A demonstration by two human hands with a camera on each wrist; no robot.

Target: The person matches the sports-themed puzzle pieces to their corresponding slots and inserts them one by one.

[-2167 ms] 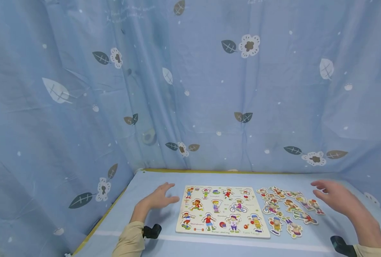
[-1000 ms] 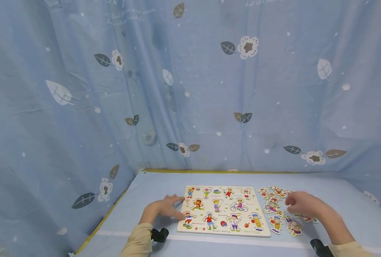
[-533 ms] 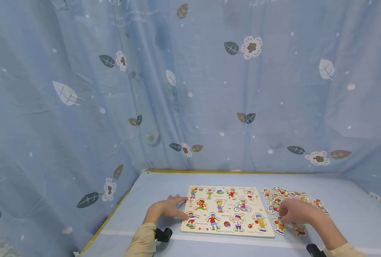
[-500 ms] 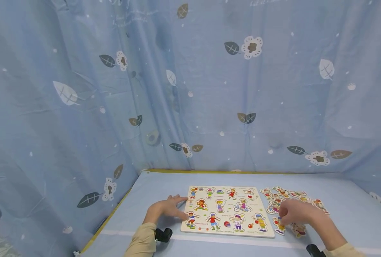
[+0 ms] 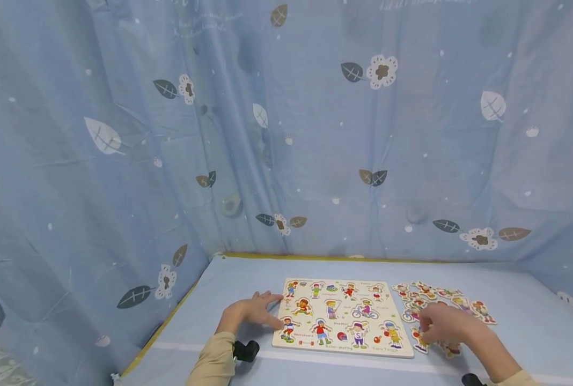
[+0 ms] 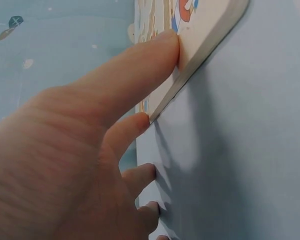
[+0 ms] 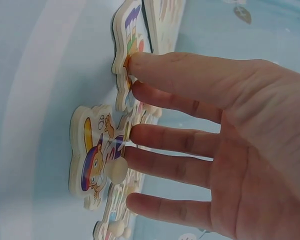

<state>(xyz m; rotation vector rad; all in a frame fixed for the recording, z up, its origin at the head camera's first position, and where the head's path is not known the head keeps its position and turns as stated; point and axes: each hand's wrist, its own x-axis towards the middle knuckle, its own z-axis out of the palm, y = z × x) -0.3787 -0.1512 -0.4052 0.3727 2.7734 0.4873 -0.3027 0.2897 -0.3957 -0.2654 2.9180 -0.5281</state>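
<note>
Here, the left hand point(image 5: 254, 311), its fingers spread wide, touched the left edge of the puzzle board point(image 5: 391, 315) with thumb and forefinger. The right hand point(image 5: 445, 321) pinched the yellow-clad figure piece point(image 5: 420, 344) between thumb and forefinger, its other fingers extended; the thumb hid the exact grip. This piece lay just right of the board's near right corner, at the near left of the loose pieces point(image 5: 426, 290). The purple-capped batter piece point(image 7: 92, 170), bearing a round knob point(image 7: 116, 171), lay beside it to the right. A blue patterned curtain point(image 5: 315, 134) hung at the far side.
</note>
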